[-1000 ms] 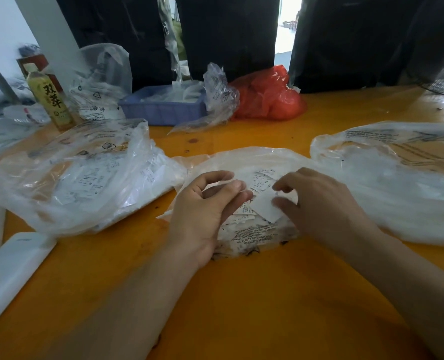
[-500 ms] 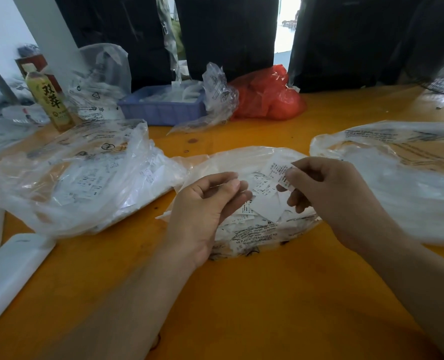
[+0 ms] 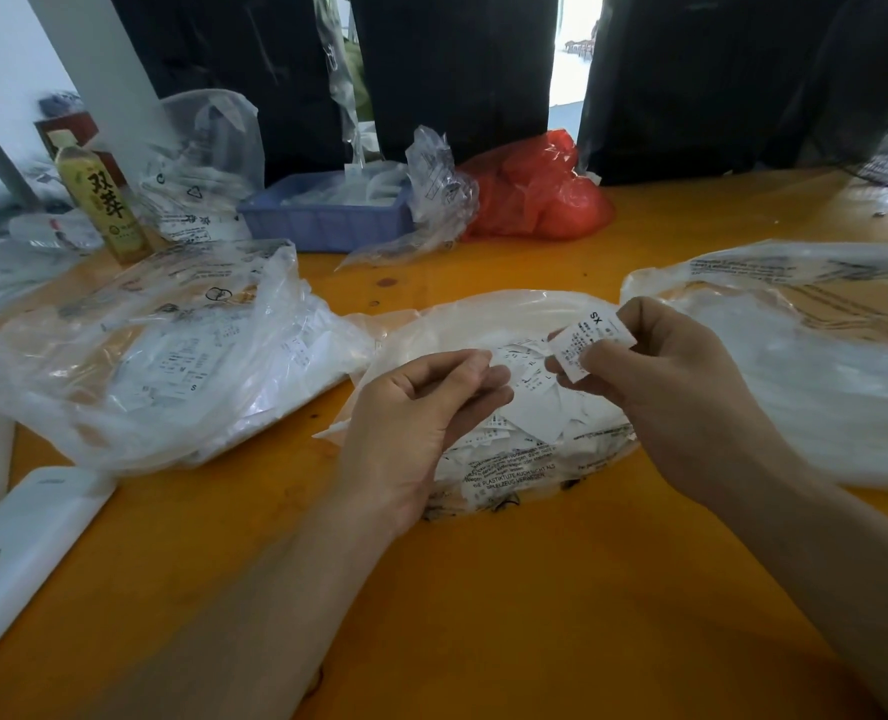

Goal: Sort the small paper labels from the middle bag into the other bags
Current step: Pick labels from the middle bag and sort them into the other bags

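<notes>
Both hands hover over the middle bag (image 3: 483, 324), close together but not touching. I see my right hand (image 3: 675, 387) pinching one small label (image 3: 590, 343) between thumb and fingers, lifted just above the bag's pile of labels (image 3: 530, 402); the print on it reads "XS" turned sideways. My left hand (image 3: 416, 423) sits just beside it, fingers curled with thumb against fingertips; I cannot tell whether it holds anything. The held label lies between the two hands, nearer the right.

The middle bag rests on the orange surface (image 3: 483, 589) about midway across it, open toward me, with loose labels spilling at its mouth. The left bag (image 3: 161, 356) lies toward the surface's left edge with printed labels inside, and the right bag (image 3: 795, 356) spreads toward the right edge. Along the far edge stand a bottle (image 3: 101, 200), a blue tray (image 3: 327, 215) and a red bag (image 3: 535, 194). A white case (image 3: 21, 553) lies at the near left corner.
</notes>
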Demonstrator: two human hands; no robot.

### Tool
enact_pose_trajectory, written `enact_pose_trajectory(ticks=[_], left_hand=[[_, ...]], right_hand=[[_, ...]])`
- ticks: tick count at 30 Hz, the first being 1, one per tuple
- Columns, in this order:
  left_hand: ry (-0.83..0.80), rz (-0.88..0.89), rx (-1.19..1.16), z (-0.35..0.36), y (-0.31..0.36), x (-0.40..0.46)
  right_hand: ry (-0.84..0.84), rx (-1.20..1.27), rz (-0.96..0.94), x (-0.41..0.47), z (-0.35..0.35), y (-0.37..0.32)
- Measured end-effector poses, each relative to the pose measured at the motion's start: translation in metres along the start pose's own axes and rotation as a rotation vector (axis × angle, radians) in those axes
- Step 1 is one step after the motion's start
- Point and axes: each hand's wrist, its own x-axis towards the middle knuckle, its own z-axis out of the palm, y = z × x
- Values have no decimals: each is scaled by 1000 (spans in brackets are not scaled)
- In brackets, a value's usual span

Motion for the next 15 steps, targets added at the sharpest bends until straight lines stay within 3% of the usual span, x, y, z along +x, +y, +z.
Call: enact_pose_trajectory(ticks=[3,9,15], left_hand=[[-14,-8,1,0,1,0],[-25,-20,30,2,0,0],[-39,-14,54,2,-1,-1]], right_hand=[[1,-5,-30,0,-2,1],[26,-289,-217,-6,1,-4],[6,-491,-276,-6,3,-2]])
